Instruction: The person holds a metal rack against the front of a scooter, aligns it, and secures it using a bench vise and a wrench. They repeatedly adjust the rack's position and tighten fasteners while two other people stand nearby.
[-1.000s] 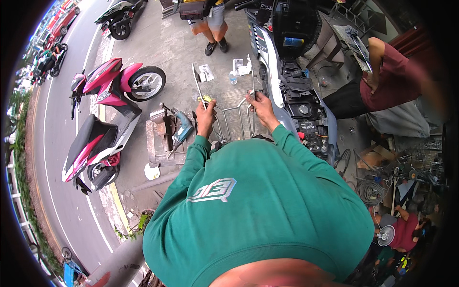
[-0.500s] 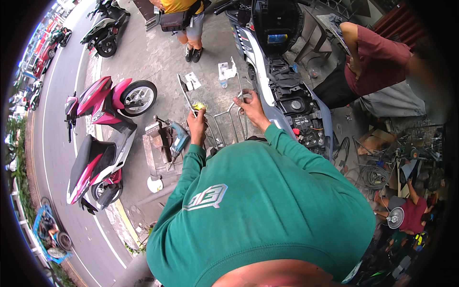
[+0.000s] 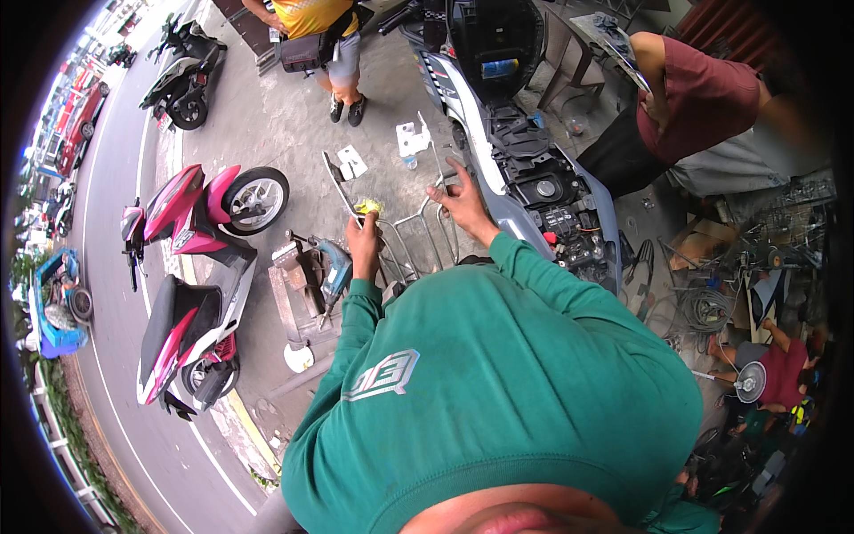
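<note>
A silver metal-tube rack (image 3: 341, 185) with two long arms and a bent inner frame is held out before my chest. My left hand (image 3: 363, 242) closes around its left arm. On the other side, my right hand (image 3: 467, 206) has thumb and forefinger either side of the right arm, the remaining fingers partly hidden. Just beyond my left hand shows a small yellow crumpled thing (image 3: 366, 206). White papers (image 3: 352, 162) and a small clear cup (image 3: 410, 163) lie on the concrete past the rack.
Left of me are a teal power drill (image 3: 336, 269), a metal vise-like block (image 3: 302, 278) and a pink scooter (image 3: 191, 294). At my right stands a grey scooter (image 3: 543, 200) with its body panels off. One person (image 3: 316, 40) stands ahead, another (image 3: 698, 107) right.
My view has turned slightly, shifting the surroundings. The right hand's forefinger and thumb are spread a little wider on the rack. A blue tricycle has moved up along the road at left.
</note>
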Available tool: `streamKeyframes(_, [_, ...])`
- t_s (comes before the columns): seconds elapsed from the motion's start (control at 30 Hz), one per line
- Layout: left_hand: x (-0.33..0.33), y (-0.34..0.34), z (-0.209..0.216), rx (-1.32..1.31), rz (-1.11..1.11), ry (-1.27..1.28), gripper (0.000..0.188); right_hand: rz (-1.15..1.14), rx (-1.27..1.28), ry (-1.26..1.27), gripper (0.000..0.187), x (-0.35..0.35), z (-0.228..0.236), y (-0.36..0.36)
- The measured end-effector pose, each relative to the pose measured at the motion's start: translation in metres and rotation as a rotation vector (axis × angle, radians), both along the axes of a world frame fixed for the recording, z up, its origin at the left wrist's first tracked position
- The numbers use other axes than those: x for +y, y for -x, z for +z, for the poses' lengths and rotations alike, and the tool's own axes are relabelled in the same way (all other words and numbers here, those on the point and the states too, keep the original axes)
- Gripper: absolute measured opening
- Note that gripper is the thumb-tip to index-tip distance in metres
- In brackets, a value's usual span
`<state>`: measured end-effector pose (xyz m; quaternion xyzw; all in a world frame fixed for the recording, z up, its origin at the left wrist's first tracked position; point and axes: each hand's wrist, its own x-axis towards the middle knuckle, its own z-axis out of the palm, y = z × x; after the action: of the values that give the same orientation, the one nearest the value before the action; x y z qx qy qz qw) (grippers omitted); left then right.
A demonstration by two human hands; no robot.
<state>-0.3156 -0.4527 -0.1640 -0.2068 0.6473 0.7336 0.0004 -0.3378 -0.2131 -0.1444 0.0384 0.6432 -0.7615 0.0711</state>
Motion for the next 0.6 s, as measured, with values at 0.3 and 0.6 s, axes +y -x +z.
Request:
streamKeyframes(0.3, [0.014, 0.009, 0.013, -0.022, 0.047, 0.155, 0.02, -0.032, 0.086, -0.109, 0.097, 0.005, 0.01, -0.003])
streamKeyframes(0.6, [0.011, 0.014, 0.004, -0.044, -0.067, 0.046, 0.027, -0.008, 0.232, -0.43, 0.093, 0.023, 0.015, 0.016])
